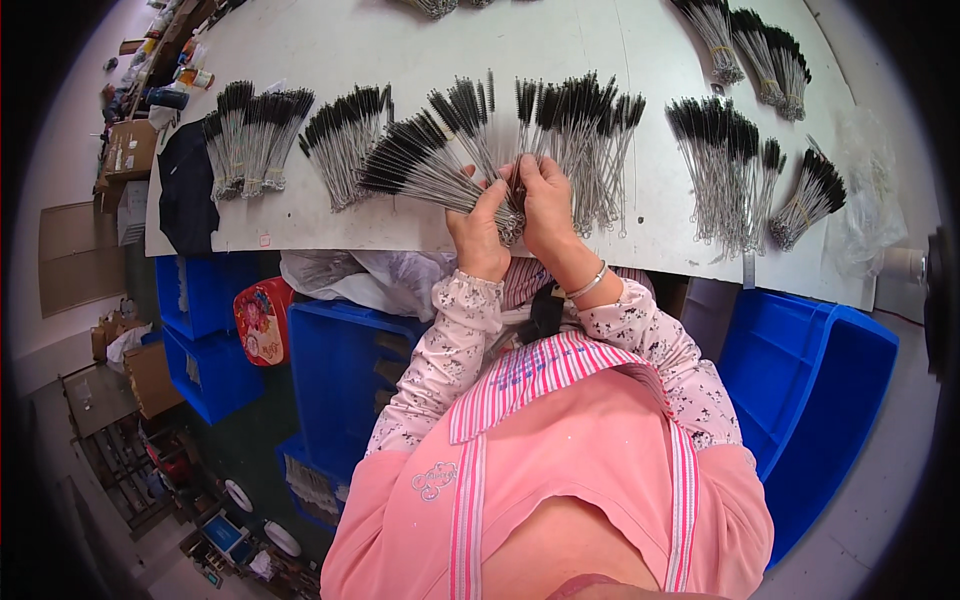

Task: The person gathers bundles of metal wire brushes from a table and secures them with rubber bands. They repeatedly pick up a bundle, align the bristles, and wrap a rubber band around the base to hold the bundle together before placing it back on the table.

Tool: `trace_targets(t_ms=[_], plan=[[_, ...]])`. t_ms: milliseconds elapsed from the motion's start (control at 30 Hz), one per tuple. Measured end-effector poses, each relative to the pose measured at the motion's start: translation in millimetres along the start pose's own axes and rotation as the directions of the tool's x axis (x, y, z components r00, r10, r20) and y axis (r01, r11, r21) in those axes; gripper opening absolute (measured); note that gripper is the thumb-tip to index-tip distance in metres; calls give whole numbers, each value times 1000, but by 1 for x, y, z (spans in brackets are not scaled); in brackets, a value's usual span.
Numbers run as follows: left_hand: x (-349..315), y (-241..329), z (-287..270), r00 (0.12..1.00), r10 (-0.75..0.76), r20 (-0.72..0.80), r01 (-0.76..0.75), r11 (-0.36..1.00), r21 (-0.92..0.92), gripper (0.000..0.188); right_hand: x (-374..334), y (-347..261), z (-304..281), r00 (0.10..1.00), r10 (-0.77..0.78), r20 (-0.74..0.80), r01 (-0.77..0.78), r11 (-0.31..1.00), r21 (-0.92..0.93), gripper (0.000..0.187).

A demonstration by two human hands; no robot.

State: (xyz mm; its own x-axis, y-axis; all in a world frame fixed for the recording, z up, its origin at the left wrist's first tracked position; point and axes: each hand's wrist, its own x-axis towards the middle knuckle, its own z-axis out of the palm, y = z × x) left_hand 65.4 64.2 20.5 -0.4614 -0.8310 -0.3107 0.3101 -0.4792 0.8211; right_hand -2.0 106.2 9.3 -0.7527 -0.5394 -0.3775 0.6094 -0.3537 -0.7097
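Note:
My left hand [482, 232] is closed round a fanned bundle of wire brushes [412, 160], with black bristle tips to the upper left and looped wire ends by my palm. Close beside it, my right hand [546, 205] has its thumb and fingers pinched together at the bundle's wire stems. What exactly lies between those fingers is partly hidden. Some brushes [466, 112] stick up between the two hands. Just right of my right hand lies a loose spread of the same brushes [592, 140] on the white table [440, 50].
More brush bundles [255, 135] lie at the table's left, with others [725, 165] at the right and far right. A dark cloth [188, 185] hangs over the left edge. Blue crates [810, 390] stand below the table, near a red container [264, 322]. Clear plastic [868, 190] lies far right.

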Motion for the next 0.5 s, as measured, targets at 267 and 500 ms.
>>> trace_targets(t_ms=[267,500], plan=[[-9,14,11,998,-38,49,36,998,50,23,-5,-18,7,973,186,133,-201,973,114,21],[-3,9,2,999,-28,22,27,999,38,29,-2,-25,9,951,267,157,-298,924,238,20]])
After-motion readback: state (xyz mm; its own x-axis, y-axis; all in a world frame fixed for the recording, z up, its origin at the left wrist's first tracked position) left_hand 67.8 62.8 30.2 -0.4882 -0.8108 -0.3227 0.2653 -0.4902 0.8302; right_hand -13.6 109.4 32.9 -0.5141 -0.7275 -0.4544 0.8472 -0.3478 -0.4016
